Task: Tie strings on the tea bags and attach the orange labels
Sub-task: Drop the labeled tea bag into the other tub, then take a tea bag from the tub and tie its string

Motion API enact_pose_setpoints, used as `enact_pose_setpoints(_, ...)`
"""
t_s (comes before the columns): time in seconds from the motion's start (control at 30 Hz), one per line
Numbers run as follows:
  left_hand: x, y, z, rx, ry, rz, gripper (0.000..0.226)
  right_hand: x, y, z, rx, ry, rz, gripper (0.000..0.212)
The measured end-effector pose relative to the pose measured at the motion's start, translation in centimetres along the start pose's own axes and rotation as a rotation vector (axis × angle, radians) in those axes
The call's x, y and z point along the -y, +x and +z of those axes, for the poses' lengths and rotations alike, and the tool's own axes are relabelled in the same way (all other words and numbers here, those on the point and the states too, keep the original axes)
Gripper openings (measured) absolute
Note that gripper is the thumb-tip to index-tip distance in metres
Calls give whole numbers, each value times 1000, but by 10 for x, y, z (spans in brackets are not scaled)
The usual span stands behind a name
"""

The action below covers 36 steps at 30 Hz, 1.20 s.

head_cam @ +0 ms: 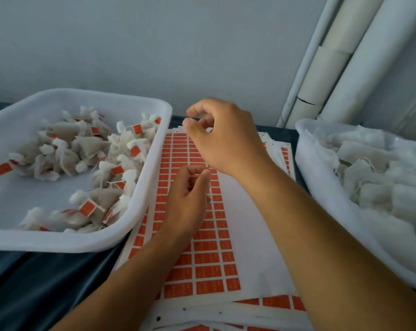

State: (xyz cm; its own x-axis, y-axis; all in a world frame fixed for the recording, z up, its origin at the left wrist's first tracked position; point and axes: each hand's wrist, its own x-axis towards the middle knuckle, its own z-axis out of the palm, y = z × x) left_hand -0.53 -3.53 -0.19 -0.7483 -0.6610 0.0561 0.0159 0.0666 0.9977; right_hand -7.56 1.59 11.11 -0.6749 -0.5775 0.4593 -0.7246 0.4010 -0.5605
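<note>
Centrally, both hands hovered over the orange label sheet (pixel 209 259): left hand (pixel 185 201) & right hand (pixel 223 139) each had fingertips pinched together; held item too small to tell. Finished tea bags (pixel 82 158) lay in left tray (pixel 135 201).

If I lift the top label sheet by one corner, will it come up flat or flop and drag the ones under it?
The top label sheet looks like thin paper, so it would likely bend and droop rather than stay flat. It lies on a loose stack of sheets with edges fanned out, so it may slide or shift those below. Probably very light.

Head-worn view; forward, downward, close
</note>
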Motion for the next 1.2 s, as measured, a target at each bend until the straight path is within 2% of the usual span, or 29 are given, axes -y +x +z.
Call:
enact_pose_setpoints(0.17,12,7,2,-25,55,-3,16,-49,31,-59,-130,-246,166,16)
enact_pose_setpoints(0.33,13,5,2,-17,71,2,16,-101,40,-129,-128,-430,421,16)
enact_pose_setpoints(0.47,14,5,1,-13,102,14,17,-132,27,-169,57,-612,581,23)
enact_pose_setpoints(0.63,15,6,2,4,103,21,17,-139,10,-181,322,-543,733,39)
enact_pose_setpoints(0.8,15,6,1,1,97,23,18,-141,2,-170,473,-541,798,30)
enact_pose_setpoints(0.9,15,6,1,6,93,30,17,-137,1,-161,466,-555,806,24)
enact_pose_setpoints(1.0,14,6,1,7,87,29,14,-131,2,-157,442,-702,770,16)
enact_pose_setpoints(1.1,13,5,2,16,96,31,13,-125,0,-156,316,-838,699,6)
enact_pose_setpoints(1.2,11,4,2,24,95,22,14,-117,4,-158,148,-897,631,14)
